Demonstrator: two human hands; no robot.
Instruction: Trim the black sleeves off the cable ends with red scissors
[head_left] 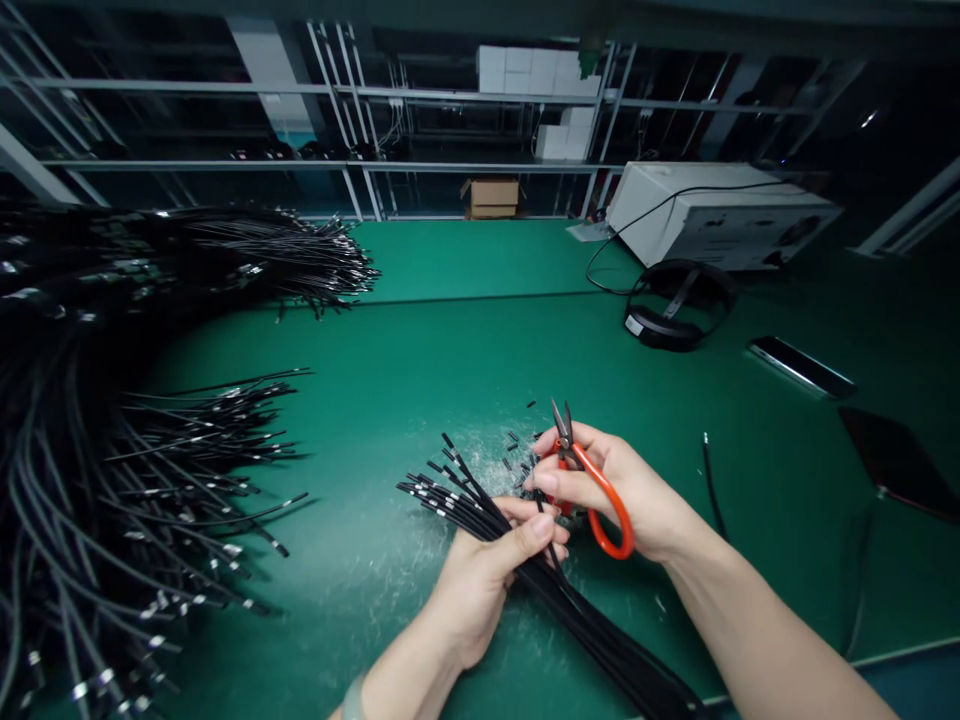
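Note:
My left hand (484, 575) is closed round a bundle of thin black cables (600, 630), thumb on top. The cable ends, with small white bands, fan out to the upper left, while the rest runs down to the lower right. Just right of it, my right hand (611, 475) holds scissors (611, 520) with orange handles, their short dark blades pointing up and slightly apart. The right thumb and fingertips also pinch near the end of one cable beside the bundle. Small black offcuts (512, 440) and pale fine shavings lie on the green table beyond my hands.
Large heaps of black cables (67, 400) cover the left side of the green table (375, 350). Toward the back right stand a white box-shaped machine (720, 215) and a black headband-like device (679, 305). A phone (801, 366) and a loose cable piece (712, 485) lie at right.

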